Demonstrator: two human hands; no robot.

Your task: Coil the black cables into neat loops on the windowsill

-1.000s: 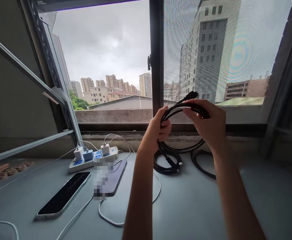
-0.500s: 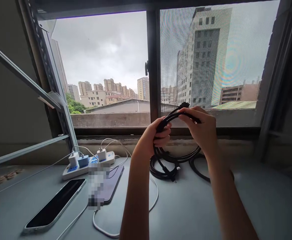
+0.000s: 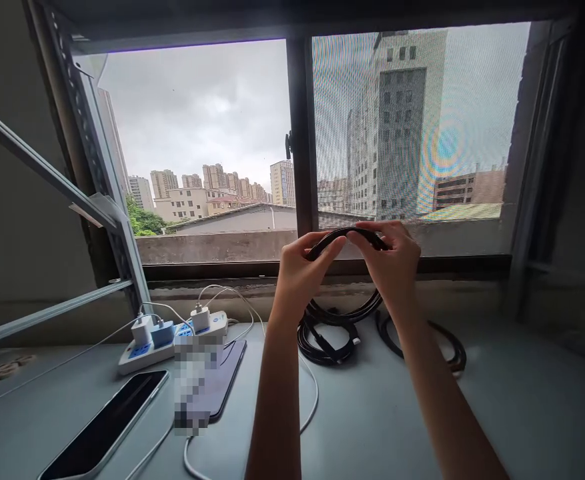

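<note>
Raised above the desk is a coiled black cable (image 3: 348,231), its loop hanging down between my arms. My left hand (image 3: 302,263) grips the loop's upper left, thumb along the near side. My right hand (image 3: 391,252) pinches the upper right of the same coil, the two thumb tips close together. Fingers behind the strands are partly hidden. Below the held loop, a second coiled black cable (image 3: 322,357) with a light connector tip lies on the desk. Another black cable coil (image 3: 455,340) rests to the right, partly covered by my right forearm.
On the left, a white power strip (image 3: 132,363) holds several chargers with thin white cables. A phone (image 3: 107,423) lies in front of it, and a flat purple-grey device (image 3: 227,380) beside that. A metal frame (image 3: 117,227) stands left; a window (image 3: 299,167) is behind the desk (image 3: 372,427).
Both hands have moved closer together on the coil, and the left has shifted from a wrapped grip to a thumb-and-finger hold. The cable's end plug, visible earlier, is out of sight.
</note>
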